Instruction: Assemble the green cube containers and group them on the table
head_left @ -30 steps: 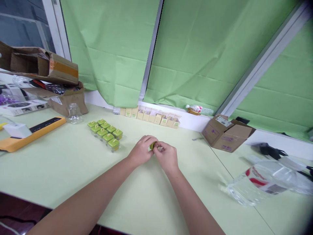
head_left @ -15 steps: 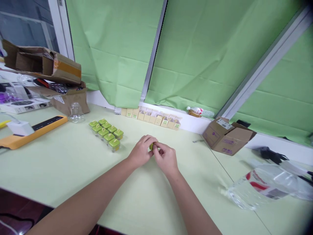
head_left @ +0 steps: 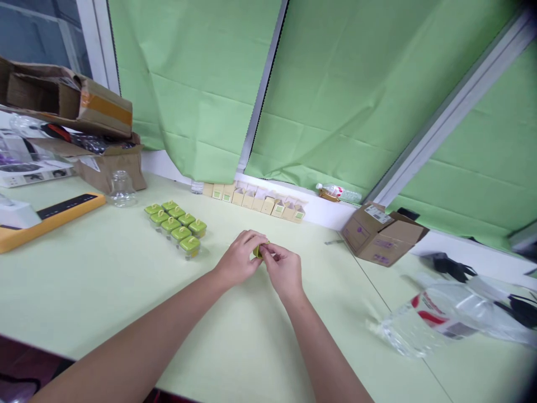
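Both hands meet above the middle of the table around a small green lid (head_left: 257,251), mostly covered by fingers. It looks like the lids on the containers to the left. My left hand (head_left: 240,258) is closed on its left and upper side. The fingertips of my right hand (head_left: 283,270) pinch it from the right. Left of my hands, several small clear containers (head_left: 189,246) with green lids and pale looped handles stand in close rows.
A row of small cardboard boxes (head_left: 268,205) lines the sill. On the left are an orange power strip (head_left: 71,211), a clear jar (head_left: 122,189) and stacked cartons (head_left: 107,109). A carton (head_left: 380,235) and a large water bottle (head_left: 436,319) lie to the right.
The view has shifted slightly, so the table items appear a little further left. Both hands stay together on the green lid, whose edge shows a bit more now.
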The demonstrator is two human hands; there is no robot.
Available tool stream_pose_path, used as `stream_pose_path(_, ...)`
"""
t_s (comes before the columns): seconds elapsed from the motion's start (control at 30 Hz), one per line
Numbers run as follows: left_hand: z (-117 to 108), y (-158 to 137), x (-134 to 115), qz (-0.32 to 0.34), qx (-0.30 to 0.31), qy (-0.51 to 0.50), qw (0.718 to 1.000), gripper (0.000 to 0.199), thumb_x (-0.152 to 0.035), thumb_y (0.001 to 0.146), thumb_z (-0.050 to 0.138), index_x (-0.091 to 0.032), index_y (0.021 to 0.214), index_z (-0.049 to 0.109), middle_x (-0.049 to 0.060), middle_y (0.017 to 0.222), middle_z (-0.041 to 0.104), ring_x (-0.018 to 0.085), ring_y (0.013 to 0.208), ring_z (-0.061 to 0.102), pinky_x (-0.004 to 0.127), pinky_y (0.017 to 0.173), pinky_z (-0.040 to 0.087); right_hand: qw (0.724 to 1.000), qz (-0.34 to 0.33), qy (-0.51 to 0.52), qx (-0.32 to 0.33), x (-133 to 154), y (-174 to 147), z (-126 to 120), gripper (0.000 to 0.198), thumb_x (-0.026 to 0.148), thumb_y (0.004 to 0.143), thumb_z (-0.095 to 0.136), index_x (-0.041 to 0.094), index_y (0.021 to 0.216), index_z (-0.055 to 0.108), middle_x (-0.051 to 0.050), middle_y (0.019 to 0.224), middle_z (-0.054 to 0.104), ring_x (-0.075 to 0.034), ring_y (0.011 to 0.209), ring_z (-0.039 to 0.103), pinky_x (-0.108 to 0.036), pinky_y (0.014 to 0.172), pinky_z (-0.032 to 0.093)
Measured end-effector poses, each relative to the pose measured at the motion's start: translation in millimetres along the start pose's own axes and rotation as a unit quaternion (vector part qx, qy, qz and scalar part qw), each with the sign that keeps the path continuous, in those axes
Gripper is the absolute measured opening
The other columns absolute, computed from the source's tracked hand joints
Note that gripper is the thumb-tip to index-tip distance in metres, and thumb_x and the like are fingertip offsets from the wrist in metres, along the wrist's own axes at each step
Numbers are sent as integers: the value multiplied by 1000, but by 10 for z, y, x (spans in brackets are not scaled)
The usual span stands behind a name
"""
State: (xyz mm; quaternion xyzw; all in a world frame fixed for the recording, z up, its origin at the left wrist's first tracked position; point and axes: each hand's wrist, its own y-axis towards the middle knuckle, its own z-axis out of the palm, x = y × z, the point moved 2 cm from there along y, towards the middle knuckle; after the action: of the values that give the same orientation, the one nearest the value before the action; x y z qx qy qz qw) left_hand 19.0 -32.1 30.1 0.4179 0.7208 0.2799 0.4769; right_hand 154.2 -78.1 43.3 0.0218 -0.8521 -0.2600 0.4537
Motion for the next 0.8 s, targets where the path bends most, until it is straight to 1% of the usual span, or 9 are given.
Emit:
stream_pose_path(0.1,10,4,-10,-1,4,-2,1000,43,0,75,60,-23,111,60,6,113,62,21,109,58,40,95,51,998,5,-37,-50,16,8,-44,20,39,80,67,21,71,71,1,67,67,-13,55,53,-26,58,45)
stream_pose_path(0.2,4,6,-47,5,-4,-8,1000,41,-2,78,60,-23,112,59,6,114,62,21,112,58,41,97,51,996,52,8,-78,-49,51,-88,27,44,71,76,19,75,65,0,70,65,-13,56,53,-25,54,44)
stream_pose_path(0.23,-1,7,-68,8,-8,-11,1000,40,-2,79,60,-23,113,59,7,115,62,22,113,58,41,98,50,994,72,44,-64,-77,70,-98,32,46,70,78,19,79,65,-1,75,65,-12,57,54,-24,53,44)
stream_pose_path(0.3,-12,7,-116,14,-13,-15,1000,41,-3,80,60,-24,114,58,7,115,61,22,114,57,42,98,50,986,102,131,15,-109,104,-105,37,50,70,77,18,86,66,-3,82,67,-13,61,57,-24,52,46)
stream_pose_path(0.37,-22,10,-163,15,-14,-19,1000,41,-3,80,60,-24,115,57,7,116,61,21,114,57,41,99,50,970,107,196,101,-100,121,-115,37,51,73,74,17,85,67,-4,79,67,-14,63,59,-25,53,49)
stream_pose_path(0.4,-26,12,-184,15,-13,-21,1000,41,-3,81,60,-24,116,57,7,116,61,21,114,57,41,99,50,963,104,213,127,-85,124,-126,37,51,75,73,16,83,68,-3,75,67,-14,63,59,-25,54,49)
stream_pose_path(0.57,-41,11,-249,26,-10,-21,999,42,-4,81,60,-24,117,56,8,114,62,22,113,59,43,97,52,960,111,220,131,-10,121,-183,36,50,71,77,15,75,65,-2,67,65,-12,57,57,-24,50,49)
stream_pose_path(0.7,-33,-5,-264,48,3,-2,999,44,-3,81,59,-23,119,55,8,115,61,22,113,58,42,96,53,955,120,224,154,6,115,-206,38,49,69,78,15,76,63,-2,69,66,-13,60,60,-27,55,55)
stream_pose_path(0.8,-22,-12,-252,45,15,1,999,45,-3,80,60,-23,120,55,8,115,61,22,112,59,40,96,53,955,116,216,166,-11,109,-221,37,49,72,76,15,79,62,-2,70,65,-13,60,61,-29,58,57)
